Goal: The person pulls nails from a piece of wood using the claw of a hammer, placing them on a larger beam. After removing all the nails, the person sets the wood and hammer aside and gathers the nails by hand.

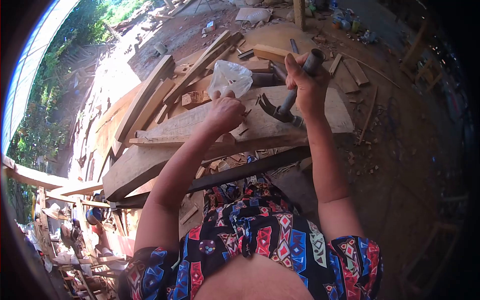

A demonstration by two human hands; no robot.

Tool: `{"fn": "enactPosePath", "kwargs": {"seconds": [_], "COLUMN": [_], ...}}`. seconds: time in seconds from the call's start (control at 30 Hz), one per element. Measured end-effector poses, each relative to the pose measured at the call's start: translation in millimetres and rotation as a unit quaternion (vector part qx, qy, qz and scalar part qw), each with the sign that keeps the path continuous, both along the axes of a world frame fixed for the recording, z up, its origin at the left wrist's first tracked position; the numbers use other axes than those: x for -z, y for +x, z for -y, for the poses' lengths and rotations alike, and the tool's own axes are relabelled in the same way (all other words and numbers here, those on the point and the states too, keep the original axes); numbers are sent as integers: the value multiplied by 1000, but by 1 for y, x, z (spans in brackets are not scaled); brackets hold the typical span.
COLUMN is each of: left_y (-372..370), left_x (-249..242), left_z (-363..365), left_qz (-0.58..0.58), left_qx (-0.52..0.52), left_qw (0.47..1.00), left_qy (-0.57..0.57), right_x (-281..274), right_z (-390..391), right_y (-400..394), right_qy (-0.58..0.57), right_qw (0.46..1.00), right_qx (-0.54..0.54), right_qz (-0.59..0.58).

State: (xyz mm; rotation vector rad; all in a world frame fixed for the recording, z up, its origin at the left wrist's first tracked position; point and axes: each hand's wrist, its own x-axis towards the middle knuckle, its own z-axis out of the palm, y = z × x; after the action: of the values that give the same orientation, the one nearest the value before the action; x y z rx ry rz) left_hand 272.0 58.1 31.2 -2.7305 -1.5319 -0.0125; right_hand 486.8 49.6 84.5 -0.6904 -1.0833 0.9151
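My right hand [310, 87] is wrapped round the metal handle of a claw hammer [286, 106], whose head hangs low over a thick wooden slab [325, 110]. My left hand [226, 112] has its fingers closed above the same slab, beside a clear plastic bag [231, 77]. Something small and thin shows at its fingertips, too small to name. Just right of that hand, small dark nails [243, 132] lie on the wood. Under my left hand a narrow wooden strip [165, 141] runs along the slab's near edge.
Long wooden beams [145, 102] lie stacked to the left. Behind the slab is a wooden block [272, 51]. Offcuts [356, 71] are scattered on the dirt floor at the right. A dark bar [240, 176] crosses close to my legs. Shelving with clutter [82, 225] stands at lower left.
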Motion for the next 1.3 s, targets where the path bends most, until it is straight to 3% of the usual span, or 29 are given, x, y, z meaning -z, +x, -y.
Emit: {"fn": "enactPosePath", "kwargs": {"seconds": [0.1, 0.27, 0.4, 0.47, 0.53, 0.73, 1.07, 1.27, 1.3], "left_y": [-5, -27, -13, -9, -4, -17, -26, -51, -64], "left_x": [4, -11, -17, -15, -26, -4, 7, -1, -7], "left_z": [-4, -2, 16, 15, 14, 3, 0, 1, 4], "left_qz": [-11, 65, -20, -4, -49, 56, 108, 181, 215], "left_qx": [-32, -111, -125, -132, -154, -149, -137, -132, -116], "left_qw": [999, 987, 984, 985, 974, 977, 975, 971, 969], "left_qy": [-27, -100, -128, -109, -159, -143, -137, -82, -28], "right_x": [1, 1, 2, 4, 2, 3, 3, 3, 4], "right_z": [-2, -3, -6, -7, -5, -4, 0, 3, 3], "right_y": [0, 4, 9, 11, 11, 11, -2, -19, -22], "right_qy": [-5, -6, -3, 10, 10, 16, 22, 7, 9], "right_qw": [1000, 999, 995, 993, 993, 992, 996, 999, 999], "right_qx": [-16, -11, -37, -39, -41, -44, -39, -29, -37], "right_qz": [-10, -49, -95, -110, -110, -120, -73, 14, 15]}}
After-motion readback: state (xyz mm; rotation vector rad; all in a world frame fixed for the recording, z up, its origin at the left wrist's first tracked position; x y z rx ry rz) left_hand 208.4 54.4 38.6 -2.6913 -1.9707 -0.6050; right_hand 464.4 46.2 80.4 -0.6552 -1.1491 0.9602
